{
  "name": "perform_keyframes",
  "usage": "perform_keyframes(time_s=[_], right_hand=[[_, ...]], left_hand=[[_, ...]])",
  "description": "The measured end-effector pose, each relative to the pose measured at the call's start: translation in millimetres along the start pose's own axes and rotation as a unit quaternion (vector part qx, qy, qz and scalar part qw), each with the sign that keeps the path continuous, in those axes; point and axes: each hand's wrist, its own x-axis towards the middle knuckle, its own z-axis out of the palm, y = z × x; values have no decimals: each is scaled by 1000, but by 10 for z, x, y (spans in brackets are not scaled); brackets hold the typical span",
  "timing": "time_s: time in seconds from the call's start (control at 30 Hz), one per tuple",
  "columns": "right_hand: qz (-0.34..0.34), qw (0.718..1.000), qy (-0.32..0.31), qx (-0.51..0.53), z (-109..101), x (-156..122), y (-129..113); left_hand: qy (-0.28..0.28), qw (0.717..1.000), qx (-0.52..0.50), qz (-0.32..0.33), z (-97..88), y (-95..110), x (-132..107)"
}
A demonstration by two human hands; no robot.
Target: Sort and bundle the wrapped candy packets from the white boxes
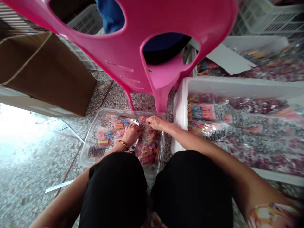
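A clear plastic bag (pixel 95 152) full of small colourful packets lies on the speckled floor between my knees. My left hand (pixel 131 133), with a beaded bracelet at the wrist, rests on the packets with fingers curled, pinching a small shiny wrapper (pixel 135 122). My right hand (pixel 155 123) reaches in from the right, fingers closed on the packets at the bag's far edge, just beside the left hand. What exactly the right fingers grip is hidden.
A pink plastic chair (pixel 152 63) stands right above the bag. A white crate (pixel 180 104) heaped with the same packets sits to the right, another behind it. A cardboard box (pixel 47 76) lies at the left. Paper strips litter the floor.
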Motion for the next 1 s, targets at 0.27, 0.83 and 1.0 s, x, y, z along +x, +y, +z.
perform_keyframes(time_s=[0.27,0.83,1.0], right_hand=[[29,998,4,47,-16,-45,116],[49,997,-30,43,-107,-68,2],[69,997,-5,42,-14,-15,48]], left_hand=[[23,998,-56,6,62,204,196],[-8,999,-46,-6,126,186,418],[-14,997,-82,-6,138,120,385]])
